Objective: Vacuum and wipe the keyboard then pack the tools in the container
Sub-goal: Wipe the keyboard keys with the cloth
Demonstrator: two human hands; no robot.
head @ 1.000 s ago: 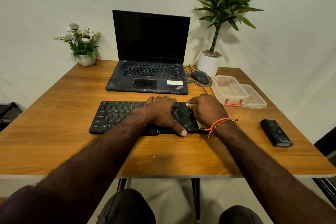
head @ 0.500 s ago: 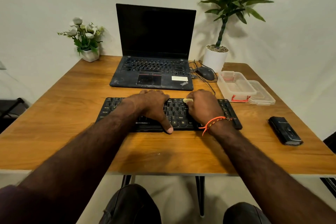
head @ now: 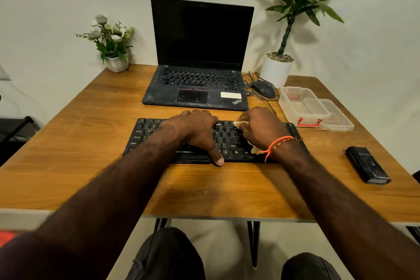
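One keyboard (head: 218, 141), black, lies flat on the wooden table (head: 91, 143) in front of the person, near the front edge and just in front of one open laptop (head: 200, 63) with a dark screen. Two hands are on the keyboard. Left hand (head: 195, 130) rests palm-down over the middle keys, fingers spread and fairly straight, thumb reaching down past the keyboard's front edge onto the table — it holds nothing. Right hand (head: 259, 128) sits on the right half of the keys, fingers curled around one pale cloth (head: 241, 123); a bit of the cloth shows at the fingertips and another bit under the wrist. One orange thread band (head: 278, 144) circles the right wrist. To the right of the keyboard, well apart from it, lies one small black handheld vacuum (head: 367, 165), flat on the table, touched by nothing. Behind that, one clear plastic container (head: 302, 104) with a red clasp stands open, and one clear lid (head: 338, 117) lies just beside it on its right. One black mouse (head: 263, 88) with its cable sits between laptop and container. Two potted plants — one small with white flowers (head: 111, 41) at back left, one tall and leafy (head: 291, 18) at back right.
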